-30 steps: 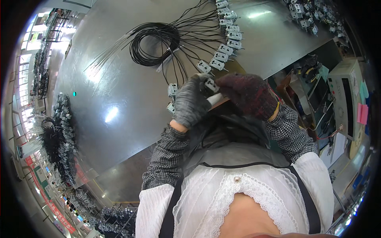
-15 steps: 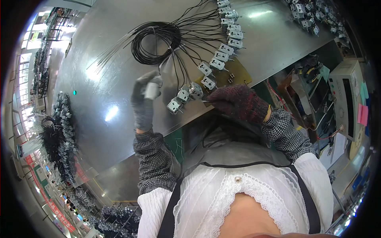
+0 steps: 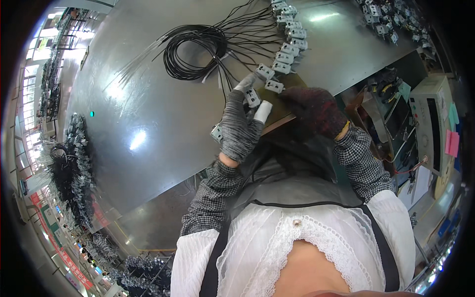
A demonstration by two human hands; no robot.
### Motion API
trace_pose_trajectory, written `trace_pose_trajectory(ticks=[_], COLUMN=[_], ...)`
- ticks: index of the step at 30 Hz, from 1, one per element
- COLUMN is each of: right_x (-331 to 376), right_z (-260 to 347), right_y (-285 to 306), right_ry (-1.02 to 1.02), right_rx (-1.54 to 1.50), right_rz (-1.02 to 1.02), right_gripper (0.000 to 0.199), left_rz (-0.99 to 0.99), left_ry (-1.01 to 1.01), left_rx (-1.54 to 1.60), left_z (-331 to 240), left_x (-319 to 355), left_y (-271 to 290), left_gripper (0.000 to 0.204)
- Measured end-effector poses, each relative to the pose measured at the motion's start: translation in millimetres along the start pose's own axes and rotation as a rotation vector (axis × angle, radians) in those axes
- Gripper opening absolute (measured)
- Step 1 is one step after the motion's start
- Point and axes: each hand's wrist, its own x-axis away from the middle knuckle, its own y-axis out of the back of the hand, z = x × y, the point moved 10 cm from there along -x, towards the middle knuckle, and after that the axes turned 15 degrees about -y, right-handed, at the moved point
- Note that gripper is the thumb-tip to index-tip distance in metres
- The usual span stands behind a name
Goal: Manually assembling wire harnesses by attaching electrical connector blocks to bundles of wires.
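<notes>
A curved row of small silver thermostat-like units (image 3: 289,49) lies on the metal table, with thin black leads running into a coil (image 3: 190,52). My left hand (image 3: 240,119), in a grey striped glove with white-wrapped fingertips, reaches over the near end of the row. Its thumb and forefinger are stretched apart on either side of one unit (image 3: 252,98); firm contact cannot be made out. Another unit (image 3: 216,132) shows partly beside that hand. Close to the table edge, my right hand (image 3: 316,111) wears a dark red glove, fingers curled; whatever they hold is hidden.
A brownish board (image 3: 296,83) lies under the row's near end. More silver units (image 3: 381,20) are heaped at the far right. Right of the table stand an open box of tools (image 3: 386,109) and a beige instrument (image 3: 430,114). Bundled units (image 3: 79,168) hang at left.
My left hand has moved right and nearer, from beside the coil to the row's end. My right hand has shifted right and slightly away from me. Several near units have shifted right.
</notes>
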Motion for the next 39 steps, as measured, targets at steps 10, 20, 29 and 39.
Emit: trace_pose_trajectory(ticks=[10,20,29,39], right_x=[0.5,-0.1,15.0,14.7], right_z=[-3.7,-4.2,29.8,45.0], right_y=[1.2,5.6,18.0,8.9], right_ry=[0.046,0.027,0.139,0.243], right_rx=[-0.025,-0.069,-0.089,0.274], right_rz=[-0.104,-0.115,-0.076,-0.173], right_gripper=[0.023,0.022,0.025,0.021], left_rz=[0.522,0.427,0.416,0.471], left_ry=[0.172,0.233,0.043,0.014], left_rx=[-0.571,-0.233,-0.562,-0.62], left_z=[18.4,37.6,15.8,18.5], left_x=[-7.6,-6.2,-8.7,-11.9], left_y=[2.6,-2.5,-19.8,-32.9], left_gripper=[0.05,0.038,0.057,0.058])
